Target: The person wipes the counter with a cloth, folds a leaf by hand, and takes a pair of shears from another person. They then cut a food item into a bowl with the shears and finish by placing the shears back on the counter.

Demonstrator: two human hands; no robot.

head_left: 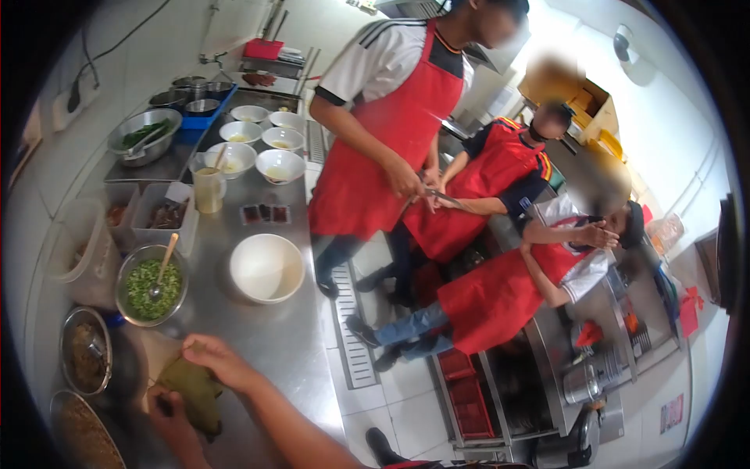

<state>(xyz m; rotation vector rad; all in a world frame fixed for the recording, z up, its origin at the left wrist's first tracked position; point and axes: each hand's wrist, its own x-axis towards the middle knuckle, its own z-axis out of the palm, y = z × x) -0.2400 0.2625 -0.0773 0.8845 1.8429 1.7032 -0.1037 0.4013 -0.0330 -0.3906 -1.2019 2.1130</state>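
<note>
Two bare hands work at the near end of a long, shiny steel counter (285, 383). The right hand (212, 361) pinches the upper edge of an olive-green, floppy, leaf-like sheet (191, 388) between thumb and fingers. The left hand (173, 418) curls at the sheet's lower left edge; whether it grips or only steadies, I cannot tell. Just beyond the sheet is a round metal bowl (185, 295) of chopped green pieces (143, 293), a spoon with a pale handle (168, 258) leaning in it.

The sheet looks thin, so it might tear if the hands pulled against each other, or slip if the right fingers loosened. A careless reach could knock the jutting spoon handle.

The left fingertips are dark and blurred, and the sheet's underside is hidden. At lower left, the dark lens border crowds a dish of brown, crumbly-looking food (84, 434).
</note>
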